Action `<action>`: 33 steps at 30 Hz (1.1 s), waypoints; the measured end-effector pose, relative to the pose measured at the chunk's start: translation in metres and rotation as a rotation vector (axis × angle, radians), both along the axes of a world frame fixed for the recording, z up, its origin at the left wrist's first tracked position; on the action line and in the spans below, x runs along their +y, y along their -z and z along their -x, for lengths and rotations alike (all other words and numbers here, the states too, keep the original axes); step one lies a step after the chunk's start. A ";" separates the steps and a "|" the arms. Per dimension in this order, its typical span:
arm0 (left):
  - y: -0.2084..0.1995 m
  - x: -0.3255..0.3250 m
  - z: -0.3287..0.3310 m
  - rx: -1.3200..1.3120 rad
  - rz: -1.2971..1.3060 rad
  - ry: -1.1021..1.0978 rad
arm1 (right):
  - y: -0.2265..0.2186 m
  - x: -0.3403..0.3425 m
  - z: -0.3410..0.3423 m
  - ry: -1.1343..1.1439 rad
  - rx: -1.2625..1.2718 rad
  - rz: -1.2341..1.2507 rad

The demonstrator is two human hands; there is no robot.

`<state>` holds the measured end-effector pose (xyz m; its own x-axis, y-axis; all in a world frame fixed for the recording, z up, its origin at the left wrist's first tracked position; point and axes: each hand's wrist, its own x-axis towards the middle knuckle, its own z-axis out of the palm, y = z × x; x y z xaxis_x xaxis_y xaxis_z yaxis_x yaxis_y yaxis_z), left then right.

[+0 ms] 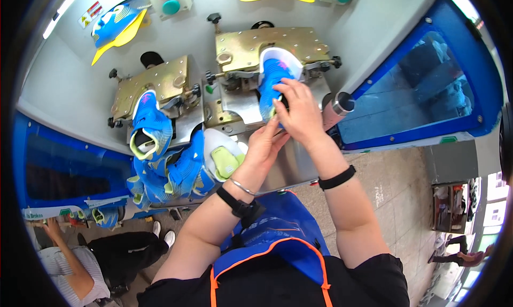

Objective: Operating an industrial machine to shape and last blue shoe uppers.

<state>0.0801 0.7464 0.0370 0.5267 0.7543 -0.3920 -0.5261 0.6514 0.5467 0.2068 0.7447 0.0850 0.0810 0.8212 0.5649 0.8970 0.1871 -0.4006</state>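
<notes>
A blue shoe upper (274, 78) with a pink mark and a white toe edge lies under the right-hand brass-coloured clamp plate (272, 41), heel toward me. My right hand (300, 110) is closed over its collar, with the fingers curled at the opening. At the heel end, my left hand (264, 142) grips from below; its fingertips are partly hidden behind the heel and my right hand. Another blue shoe upper (150, 120) sits toe-in at the left-hand clamp plate (152, 87), touched by neither hand.
Several blue uppers (184, 165) are heaped at the machine's front edge, beside a white piece with a green pad (227, 163). A pink bottle (336, 112) stands right of my hands. Blue-framed side windows (422, 93) flank the bay. Another person (80, 267) is at lower left.
</notes>
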 end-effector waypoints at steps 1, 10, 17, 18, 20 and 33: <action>0.006 0.001 0.000 -0.035 -0.007 -0.006 | 0.005 0.001 -0.001 0.005 0.011 -0.015; 0.044 0.008 -0.023 -0.126 0.003 0.017 | 0.023 -0.006 -0.015 0.067 -0.060 0.012; 0.078 -0.016 -0.023 -0.078 -0.096 0.313 | 0.058 -0.116 -0.042 0.006 -0.049 -0.055; 0.052 -0.040 -0.067 0.132 0.210 0.213 | 0.077 -0.147 -0.079 -0.096 0.121 -0.061; 0.072 -0.068 -0.147 0.385 0.213 0.195 | 0.104 -0.232 -0.176 -0.133 -0.015 -0.035; 0.173 -0.450 -0.420 0.490 -0.010 1.212 | 0.220 -0.915 -0.196 1.012 0.708 0.822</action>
